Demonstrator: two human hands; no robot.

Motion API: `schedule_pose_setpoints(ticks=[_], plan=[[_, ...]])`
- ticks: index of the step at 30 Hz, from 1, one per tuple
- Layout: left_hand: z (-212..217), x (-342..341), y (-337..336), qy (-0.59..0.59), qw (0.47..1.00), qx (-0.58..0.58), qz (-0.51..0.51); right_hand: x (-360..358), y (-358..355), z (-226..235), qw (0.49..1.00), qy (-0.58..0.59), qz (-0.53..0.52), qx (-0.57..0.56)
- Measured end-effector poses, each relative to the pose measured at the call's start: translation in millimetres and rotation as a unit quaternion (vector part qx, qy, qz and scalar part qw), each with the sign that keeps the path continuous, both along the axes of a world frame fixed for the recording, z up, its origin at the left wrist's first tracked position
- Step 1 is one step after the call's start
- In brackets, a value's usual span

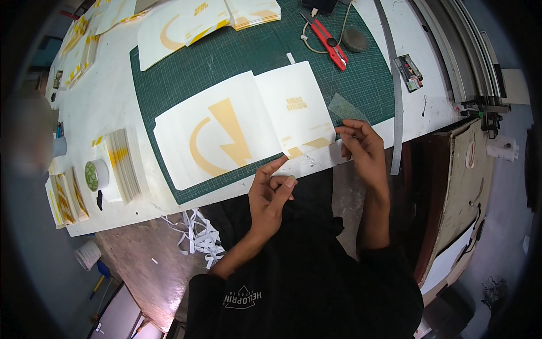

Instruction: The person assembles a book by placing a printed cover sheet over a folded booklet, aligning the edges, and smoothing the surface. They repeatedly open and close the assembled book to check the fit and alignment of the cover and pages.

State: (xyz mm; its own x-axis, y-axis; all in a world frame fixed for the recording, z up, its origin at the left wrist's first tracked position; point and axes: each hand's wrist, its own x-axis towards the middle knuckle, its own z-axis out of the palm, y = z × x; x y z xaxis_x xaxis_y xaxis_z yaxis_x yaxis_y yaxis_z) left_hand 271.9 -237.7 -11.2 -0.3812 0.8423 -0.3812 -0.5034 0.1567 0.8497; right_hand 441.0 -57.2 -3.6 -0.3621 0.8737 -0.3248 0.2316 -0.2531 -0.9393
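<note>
A white paper sheet with pale yellow print (265, 113) lies folded or overlapped in two panels on the green cutting mat (361, 79). Its near edge reaches the front of the table. My left hand (270, 198) is just below that edge. Its index finger points at the sheet's lower edge, the thumb is apart from it, and the other fingers are half curled. At the sheet's near right corner are the bent fingers of my right hand (364, 150), which seem to pinch the edge. A clear plastic piece (345, 107) lies beside that hand.
A red cutter knife (330, 45), a cable and a round grey disc (354, 40) lie at the mat's far right. A long metal ruler (397, 113) runs beside the mat. Printed stacks (118, 164) and a tape roll (96, 175) stand left. Paper offcuts (200, 234) hang below the table.
</note>
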Motion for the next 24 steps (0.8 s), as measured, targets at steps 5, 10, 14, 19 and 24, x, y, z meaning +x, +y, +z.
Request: schedule_pose_setpoints(ticks=[5,10,14,19,24], plan=[[0,1,-7,0.013,1.000,-0.001,0.012,0,1,-1,1.000,0.006,-0.001,0.006],[7,-19,-12,0.349,0.934,0.071,-0.021,0,-1,-8,1.000,0.008,-0.003,0.025],[28,-51,20,0.494,0.864,0.092,-0.031,2,-6,-18,0.990,-0.046,-0.003,0.132],[28,-92,90,0.596,0.792,0.114,-0.068,13,-12,-21,0.981,-0.067,0.014,0.181],[10,-130,188,0.594,0.784,0.071,-0.164,10,-15,-7,0.950,-0.129,0.087,0.272]])
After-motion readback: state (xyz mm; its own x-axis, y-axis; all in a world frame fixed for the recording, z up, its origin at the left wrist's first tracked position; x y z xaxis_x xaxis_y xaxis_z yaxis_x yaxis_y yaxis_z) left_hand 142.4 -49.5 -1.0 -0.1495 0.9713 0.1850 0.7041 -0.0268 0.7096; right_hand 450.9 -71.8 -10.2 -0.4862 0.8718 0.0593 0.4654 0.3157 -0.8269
